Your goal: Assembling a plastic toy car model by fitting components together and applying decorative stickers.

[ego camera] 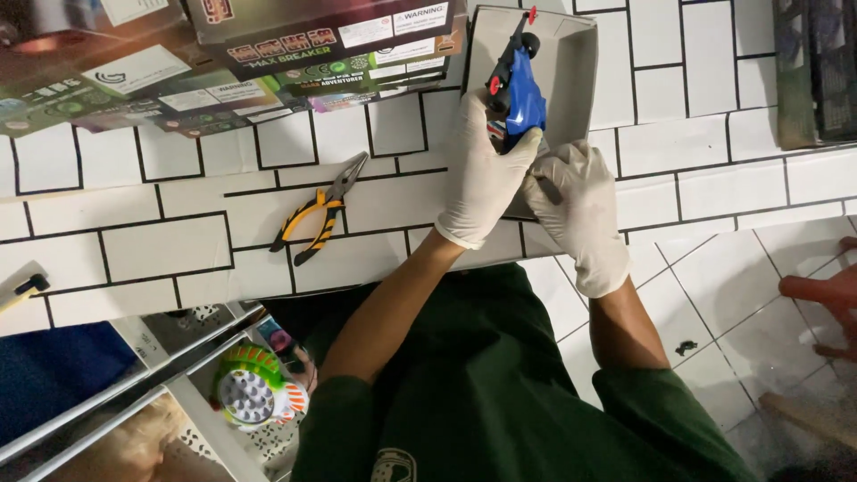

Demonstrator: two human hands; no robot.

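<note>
Nearest the camera: round green-and-orange toy (248, 393) on a lower shelf (134, 384) at lower left, not involved. On the white tiled counter (178, 250), yellow-handled pliers (317, 219) lie alone, well left of the work. Left hand (482, 178), white glove, fingers wrapped tight around the lower body of the blue toy car (520, 94), which stands nose-up, red wheels at top, in front of an open grey cardboard tray (571, 54). Right hand (580, 210), also gloved, fingers pinched closed on a thin dark tool (546, 187), likely a small screwdriver, tip at the car's underside near the left thumb (exact contact hidden by the gloves). Risks, judged from this: tool tip sits just beside the left fingers, so a slip off the fastener could jab the glove. The car is gripped low while most of its length sticks up free, so side force from the tool could twist it in the hand. Anything loosened could fall onto the counter or the floor tiles (714, 312) and be hard to find. Stacked printed boxes (268, 54) at the far edge overhang the counter; a bump could tip them onto the pliers.
</note>
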